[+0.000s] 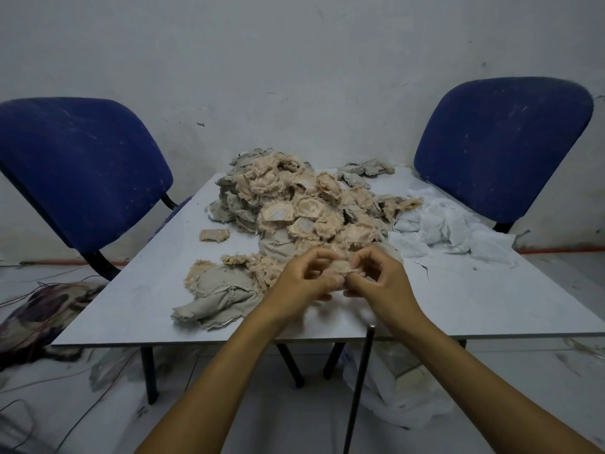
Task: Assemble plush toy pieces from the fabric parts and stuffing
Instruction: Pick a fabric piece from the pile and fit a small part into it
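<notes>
A small beige fuzzy fabric piece is pinched between both hands above the white table. My left hand grips its left side with curled fingers. My right hand pinches its right side. Behind them lies a large heap of beige and grey plush fabric parts. A grey sewn plush part with beige fringe lies just left of my left hand. One small beige piece sits alone on the left of the table.
White stuffing or netting scraps spread over the table's right side. Two blue chairs stand behind the table, left and right. A black rod leans at the table's front edge. Wires and a cushion lie on the floor at left.
</notes>
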A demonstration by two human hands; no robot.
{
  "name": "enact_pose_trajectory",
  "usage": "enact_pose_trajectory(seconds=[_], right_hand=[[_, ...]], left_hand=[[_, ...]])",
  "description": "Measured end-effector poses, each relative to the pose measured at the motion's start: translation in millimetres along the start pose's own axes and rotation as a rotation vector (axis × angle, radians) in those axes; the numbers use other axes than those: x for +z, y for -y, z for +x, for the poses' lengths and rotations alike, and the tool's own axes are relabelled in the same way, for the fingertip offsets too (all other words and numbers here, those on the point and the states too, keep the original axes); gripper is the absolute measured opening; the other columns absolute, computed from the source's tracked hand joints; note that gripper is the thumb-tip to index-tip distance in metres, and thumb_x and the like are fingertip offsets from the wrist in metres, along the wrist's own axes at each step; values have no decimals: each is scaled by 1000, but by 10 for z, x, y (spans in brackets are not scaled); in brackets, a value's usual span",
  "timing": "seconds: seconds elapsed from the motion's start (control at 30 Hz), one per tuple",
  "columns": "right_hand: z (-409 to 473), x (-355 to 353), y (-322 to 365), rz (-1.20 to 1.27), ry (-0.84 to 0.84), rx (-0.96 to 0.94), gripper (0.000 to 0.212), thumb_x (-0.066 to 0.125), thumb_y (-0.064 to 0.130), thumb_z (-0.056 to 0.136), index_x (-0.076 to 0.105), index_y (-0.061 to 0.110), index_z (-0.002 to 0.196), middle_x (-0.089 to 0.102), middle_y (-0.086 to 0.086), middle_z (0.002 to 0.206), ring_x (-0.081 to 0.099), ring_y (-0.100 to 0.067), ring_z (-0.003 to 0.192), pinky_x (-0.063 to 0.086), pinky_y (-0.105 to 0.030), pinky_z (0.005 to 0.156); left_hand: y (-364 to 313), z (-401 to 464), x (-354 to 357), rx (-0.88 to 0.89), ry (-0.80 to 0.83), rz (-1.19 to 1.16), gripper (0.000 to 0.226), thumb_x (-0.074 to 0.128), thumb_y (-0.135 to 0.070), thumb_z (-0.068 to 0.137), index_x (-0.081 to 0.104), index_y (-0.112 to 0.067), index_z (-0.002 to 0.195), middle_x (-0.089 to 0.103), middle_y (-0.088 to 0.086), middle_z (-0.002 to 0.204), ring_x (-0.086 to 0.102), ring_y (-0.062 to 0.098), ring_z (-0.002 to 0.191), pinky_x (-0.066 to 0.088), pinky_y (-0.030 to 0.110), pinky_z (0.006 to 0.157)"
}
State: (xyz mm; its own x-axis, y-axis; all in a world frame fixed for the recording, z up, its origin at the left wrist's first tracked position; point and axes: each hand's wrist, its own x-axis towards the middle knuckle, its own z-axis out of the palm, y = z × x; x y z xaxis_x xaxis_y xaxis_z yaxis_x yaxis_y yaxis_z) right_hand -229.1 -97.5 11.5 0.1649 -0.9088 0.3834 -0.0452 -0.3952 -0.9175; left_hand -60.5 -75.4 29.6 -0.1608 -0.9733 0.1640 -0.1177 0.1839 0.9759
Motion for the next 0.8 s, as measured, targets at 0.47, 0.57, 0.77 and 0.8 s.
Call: enact_pose_trajectory(seconds=[0.47,0.57,0.77,0.8], right_hand=[[-34,76,55,-193,82,-139,24,72,9,84,61,26,98,61,6,93,63,-19,87,57,-49,76],[-26,103,52,-125,61,-74,26,71,5,85,63,28,95,62,7,86,64,-19,80,61,-41,68],[-19,132,16,-307,-185,-116,30,65,0,80,58,29,81,54,12,63,49,-6,55,52,-34,57],[-27,135,21,-333,-188,-154,30,65,0,80,57,29,80,54,13,64,48,-5,56,49,-26,54]], left_hand=[[89,-5,123,223,-366,293,11,60,-8,93,58,-19,94,67,-6,66,66,7,55,51,18,51],[91,6,82,254,-372,388,12,64,-13,91,54,-20,91,64,-5,71,61,10,62,50,29,57],[94,-25,143,282,-149,397,14,62,-16,87,48,-18,86,59,6,76,60,23,68,51,38,57],[76,-19,127,220,-121,248,12,63,-19,85,51,-16,84,62,7,77,63,24,70,54,37,56]])
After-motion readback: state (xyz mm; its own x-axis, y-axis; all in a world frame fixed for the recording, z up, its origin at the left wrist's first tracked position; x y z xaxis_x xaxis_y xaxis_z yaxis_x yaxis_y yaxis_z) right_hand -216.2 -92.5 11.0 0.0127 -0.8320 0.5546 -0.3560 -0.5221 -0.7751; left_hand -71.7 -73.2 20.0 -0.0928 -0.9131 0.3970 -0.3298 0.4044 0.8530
